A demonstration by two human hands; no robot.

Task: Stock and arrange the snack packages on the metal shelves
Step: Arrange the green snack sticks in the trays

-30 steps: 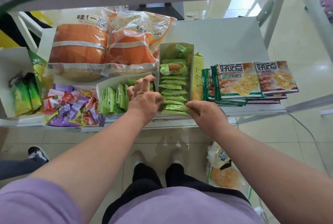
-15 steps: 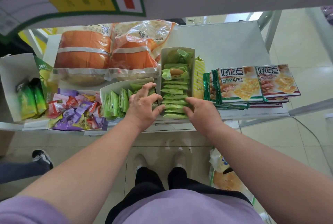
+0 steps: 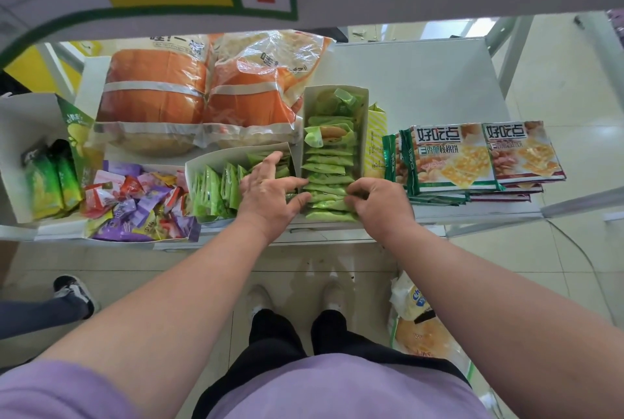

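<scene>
Two hands work at the front edge of the white metal shelf (image 3: pixel 422 81). The left hand (image 3: pixel 270 189) lies spread, fingers straight, over the low open box (image 3: pixel 202 165) of green snack packets (image 3: pixel 216 189), its thumb reaching toward the neighbouring tall box (image 3: pixel 363 135). The right hand (image 3: pixel 378 199) has its fingers curled, pinching the nearest light-green packets (image 3: pixel 324 179) that stand in a row inside that tall box. Just right of the tall box stands a narrow yellow-striped carton (image 3: pixel 376 135), and beyond it a stack of flat cracker packs (image 3: pixel 472 155) lies on the shelf. Behind the boxes rest two big orange bags (image 3: pixel 202 94) side by side. Left of the low box sits a heap of mixed candies (image 3: pixel 135 202) in purple, red and yellow wrappers, then another open box with green packs (image 3: pixel 50 179). On the floor tiles (image 3: pixel 540 266) near the person's shoes lies a bread package (image 3: pixel 418 327).
</scene>
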